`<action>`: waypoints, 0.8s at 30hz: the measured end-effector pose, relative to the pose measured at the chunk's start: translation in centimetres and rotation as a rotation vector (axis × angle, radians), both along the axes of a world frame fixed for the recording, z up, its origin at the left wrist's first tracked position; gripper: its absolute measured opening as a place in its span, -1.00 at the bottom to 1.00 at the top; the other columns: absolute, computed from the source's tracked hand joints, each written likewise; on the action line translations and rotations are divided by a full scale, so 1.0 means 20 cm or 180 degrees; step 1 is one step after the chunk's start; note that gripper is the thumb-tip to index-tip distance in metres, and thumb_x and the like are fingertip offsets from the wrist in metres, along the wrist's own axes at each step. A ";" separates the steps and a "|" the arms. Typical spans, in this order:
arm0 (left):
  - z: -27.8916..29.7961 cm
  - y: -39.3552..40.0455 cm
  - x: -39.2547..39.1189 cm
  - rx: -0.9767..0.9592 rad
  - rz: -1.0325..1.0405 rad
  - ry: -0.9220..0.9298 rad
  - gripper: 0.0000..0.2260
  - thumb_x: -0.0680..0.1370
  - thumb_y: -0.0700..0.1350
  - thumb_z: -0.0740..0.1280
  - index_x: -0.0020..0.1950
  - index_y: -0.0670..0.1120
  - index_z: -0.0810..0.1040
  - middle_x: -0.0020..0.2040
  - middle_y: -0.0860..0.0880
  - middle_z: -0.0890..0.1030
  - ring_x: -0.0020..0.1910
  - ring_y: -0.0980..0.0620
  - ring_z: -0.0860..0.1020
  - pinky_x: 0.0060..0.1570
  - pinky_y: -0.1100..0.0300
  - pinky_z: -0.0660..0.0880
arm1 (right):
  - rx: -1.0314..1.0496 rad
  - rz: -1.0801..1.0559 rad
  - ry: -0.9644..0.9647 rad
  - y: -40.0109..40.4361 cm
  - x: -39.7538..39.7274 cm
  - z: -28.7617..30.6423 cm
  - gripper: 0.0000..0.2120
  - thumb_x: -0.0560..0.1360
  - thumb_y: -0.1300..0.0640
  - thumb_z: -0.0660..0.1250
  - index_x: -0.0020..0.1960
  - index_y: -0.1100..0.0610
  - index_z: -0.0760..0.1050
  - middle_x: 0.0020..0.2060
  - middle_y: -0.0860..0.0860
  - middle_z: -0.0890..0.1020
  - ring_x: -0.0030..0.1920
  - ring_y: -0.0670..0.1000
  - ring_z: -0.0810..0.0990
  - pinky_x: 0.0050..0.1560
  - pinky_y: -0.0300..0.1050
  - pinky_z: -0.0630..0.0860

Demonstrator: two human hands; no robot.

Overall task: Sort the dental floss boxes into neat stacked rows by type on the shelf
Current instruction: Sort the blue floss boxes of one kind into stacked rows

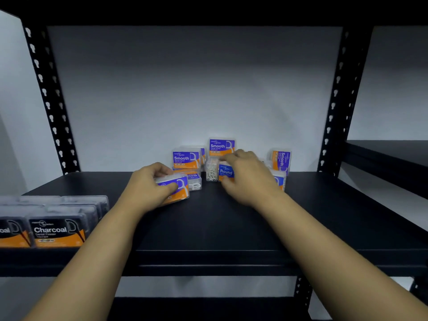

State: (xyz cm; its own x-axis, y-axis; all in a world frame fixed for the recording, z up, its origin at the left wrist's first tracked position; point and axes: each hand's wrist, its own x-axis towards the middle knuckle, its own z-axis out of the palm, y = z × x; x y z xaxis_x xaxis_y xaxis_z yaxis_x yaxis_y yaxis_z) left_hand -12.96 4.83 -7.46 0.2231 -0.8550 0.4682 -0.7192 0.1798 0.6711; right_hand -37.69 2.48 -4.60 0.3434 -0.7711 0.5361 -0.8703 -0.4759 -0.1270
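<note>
Hands deep in an unsorted cluster of dental floss boxes at the back centre of the frame, on a black shelf [231, 223]. Left hand [148, 186], left of centre, closed around a purple-and-orange box [178, 189] tilted just off the shelf surface, thumb across its label, fingers curled over its top edge. Right hand [245, 177], right of centre, curled over a blue "Round" box [225, 173], fingertips at its top and thumb below; grip apparently pinching it, though how firmly could not be told. Behind them, two upright "Smooth" boxes: one [186, 158] left of the cluster, another [221, 147] perched higher at centre. Third "Smooth" box [281, 159] turned on its side at far right. Further "Round" box [194, 179] lying low between the hands, beside a clear-sided box [212, 171] showing white flossers. Charcoal boxes [58, 230] already lined up in stacked rows at lower left, well apart from the muddle.

Step in hand, by the look of it: pulling purple and blue types out of the jumble, charcoal row seemingly done. Next move likely to call for lifting both held boxes clear without toppling the perched one, then setting each squarely in its own row on the bare shelf, labels forward.
</note>
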 end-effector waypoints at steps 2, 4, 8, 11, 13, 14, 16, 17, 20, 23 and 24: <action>0.00 0.00 0.00 0.0012 0.0004 0.0021 -0.76 0.43 -0.12 0.52 0.08 0.00 0.64 0.01 0.01 0.64 -0.02 0.09 0.59 -0.20 0.29 0.45 | 0.0178 0.0372 0.0130 -0.01 0.06 0.03 -0.53 0.52 0.05 0.33 0.43 0.00 0.48 0.27 0.03 0.59 0.29 0.11 0.52 0.19 0.05 0.55; 0.00 0.00 0.01 0.0002 -0.0001 0.0038 -0.76 0.42 -0.12 0.53 0.06 0.01 0.64 0.01 0.02 0.65 -0.03 0.10 0.59 -0.18 0.28 0.47 | 0.0396 0.0586 0.0296 -0.06 0.11 0.05 -0.58 0.54 0.04 0.36 0.39 -0.01 0.53 0.18 -0.01 0.65 0.20 0.06 0.58 0.11 -0.03 0.57; 0.00 0.00 0.01 -0.0001 -0.0005 -0.0027 -0.75 0.40 -0.10 0.54 0.05 0.01 0.64 -0.02 0.05 0.66 -0.05 0.15 0.59 -0.16 0.29 0.48 | 0.0653 0.0691 0.0684 -0.18 0.22 0.08 -0.57 0.54 0.01 0.41 0.40 -0.04 0.53 0.11 -0.01 0.67 0.10 0.06 0.62 0.06 -0.03 0.59; -0.01 -0.01 0.01 0.0000 -0.0005 -0.0035 -0.76 0.41 -0.09 0.54 0.05 0.02 0.64 -0.03 0.07 0.65 -0.05 0.12 0.60 -0.13 0.28 0.51 | 0.0822 0.0732 0.0867 -0.26 0.27 0.05 -0.49 0.56 -0.01 0.37 0.50 -0.09 0.44 0.20 0.03 0.65 0.17 0.08 0.60 0.07 -0.10 0.51; -0.02 -0.01 0.01 0.0004 -0.0004 -0.0041 -0.77 0.42 -0.10 0.53 0.05 0.02 0.64 -0.04 0.09 0.64 -0.07 0.13 0.60 -0.15 0.30 0.50 | 0.1045 0.0766 0.0838 -0.29 0.26 0.01 -0.49 0.59 -0.03 0.32 0.54 -0.16 0.39 0.29 0.01 0.62 0.25 0.07 0.58 0.19 -0.08 0.51; -0.01 -0.01 0.00 -0.0013 0.0004 -0.0051 -0.78 0.42 -0.11 0.53 0.04 0.01 0.64 -0.06 0.08 0.64 -0.08 0.10 0.60 -0.16 0.31 0.48 | 0.1117 0.0754 0.0797 -0.29 0.26 0.01 -0.50 0.60 -0.05 0.31 0.54 -0.19 0.38 0.34 0.01 0.60 0.30 0.08 0.56 0.26 -0.07 0.49; -0.02 -0.02 0.00 -0.0021 0.0034 -0.0040 -0.79 0.42 -0.13 0.53 0.03 -0.01 0.65 -0.07 0.05 0.64 -0.09 0.05 0.60 -0.19 0.34 0.45 | 0.1167 0.0661 0.0751 -0.31 0.24 0.02 -0.52 0.59 -0.12 0.31 0.50 -0.21 0.42 0.43 0.01 0.52 0.38 0.08 0.50 0.36 -0.08 0.41; -0.02 -0.02 0.00 0.0000 0.0023 -0.0021 -0.79 0.43 -0.14 0.52 0.04 -0.01 0.65 -0.06 0.04 0.65 -0.09 0.05 0.61 -0.18 0.33 0.46 | 0.1192 0.0610 0.0744 -0.30 0.22 0.03 -0.52 0.57 -0.14 0.32 0.49 -0.20 0.44 0.47 0.00 0.48 0.41 0.08 0.47 0.39 -0.07 0.39; -0.02 -0.02 0.01 0.0061 -0.0069 -0.0011 -0.78 0.43 -0.12 0.52 0.05 0.01 0.64 0.00 0.01 0.67 -0.05 0.04 0.63 -0.12 0.28 0.50 | 0.1229 0.0559 0.0679 -0.28 0.16 0.06 -0.52 0.51 -0.15 0.41 0.41 -0.15 0.53 0.27 -0.09 0.56 0.26 0.01 0.52 0.26 -0.10 0.44; -0.02 -0.03 0.01 0.0079 -0.0133 -0.0072 -0.77 0.44 -0.08 0.53 0.06 0.02 0.63 0.02 0.02 0.67 -0.02 0.03 0.63 -0.10 0.26 0.50 | 0.1086 0.0536 0.0474 -0.27 0.11 0.06 -0.63 0.43 -0.14 0.51 0.20 -0.09 0.66 -0.16 -0.24 0.49 -0.02 -0.08 0.54 0.00 -0.13 0.48; -0.02 -0.03 0.01 0.0082 -0.0151 -0.0076 -0.78 0.44 -0.07 0.53 0.06 0.02 0.63 0.02 0.02 0.67 -0.02 0.04 0.63 -0.09 0.25 0.51 | 0.1033 0.0553 0.0415 -0.27 0.10 0.06 -0.65 0.41 -0.15 0.53 0.15 -0.08 0.67 -0.19 -0.23 0.49 -0.05 -0.09 0.55 -0.03 -0.12 0.50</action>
